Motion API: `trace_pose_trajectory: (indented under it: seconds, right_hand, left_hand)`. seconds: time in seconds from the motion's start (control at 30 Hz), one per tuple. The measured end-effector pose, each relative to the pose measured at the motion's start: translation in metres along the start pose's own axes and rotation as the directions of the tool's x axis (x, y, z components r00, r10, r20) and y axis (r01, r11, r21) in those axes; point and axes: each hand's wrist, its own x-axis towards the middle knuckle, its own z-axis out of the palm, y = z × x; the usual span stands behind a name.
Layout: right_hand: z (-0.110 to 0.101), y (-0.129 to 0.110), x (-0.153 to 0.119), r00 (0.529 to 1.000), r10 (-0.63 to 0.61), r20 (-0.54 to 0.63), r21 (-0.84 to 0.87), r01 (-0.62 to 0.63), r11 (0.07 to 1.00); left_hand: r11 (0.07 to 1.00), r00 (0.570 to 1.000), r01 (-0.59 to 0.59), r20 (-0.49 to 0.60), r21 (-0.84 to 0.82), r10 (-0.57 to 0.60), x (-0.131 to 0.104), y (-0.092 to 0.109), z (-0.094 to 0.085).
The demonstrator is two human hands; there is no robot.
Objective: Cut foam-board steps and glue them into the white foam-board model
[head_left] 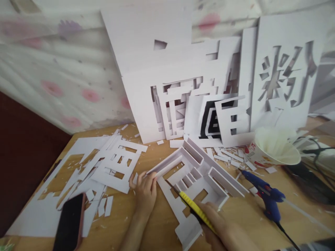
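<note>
A white foam board letter [180,205] with raised side walls lies on the table in front of me. My left hand [145,191] grips the end of its left wall strip, thumb on the inner side and fingers outside. My right hand [216,219] is closed around a yellow utility knife [191,204]. The knife's blade tip points up and left, over the letter's flat base near the small inner walls; whether it touches the board I cannot tell. A loose folded white piece [188,230] sits at the letter's near end.
A blue glue gun [264,193] lies at right, beside a paper cup [274,153] of white strips. At left are a phone [69,223] and cut sheets [28,212]. Cut-out boards [138,104] lean against the curtained wall. Scraps [232,157] litter the wooden table [117,223].
</note>
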Motion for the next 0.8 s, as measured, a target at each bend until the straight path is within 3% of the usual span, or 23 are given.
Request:
trace_pose_trajectory:
  seconds: [0.13, 0.27, 0.8]
  right_hand:
    - [0.018, -0.033, 0.021, 0.995, -0.007, 0.103, -0.161, 0.024, 0.987]
    - [0.028, -0.049, 0.034, 0.99, 0.062, 0.125, -0.279, -0.025, 0.96]
    - [0.044, -0.04, 0.043, 0.99, 0.087, 0.111, -0.235, -0.059, 0.97]
  left_hand:
    - [0.999, 1.0, -0.004, -0.028, -0.049, 0.003, 0.0, 0.0, 0.001]
    - [0.996, 1.0, 0.014, -0.021, -0.093, -0.016, 0.0, -0.001, 0.001]
    - [0.977, 0.996, 0.088, -0.011, -0.193, -0.091, -0.003, 0.0, 0.003]
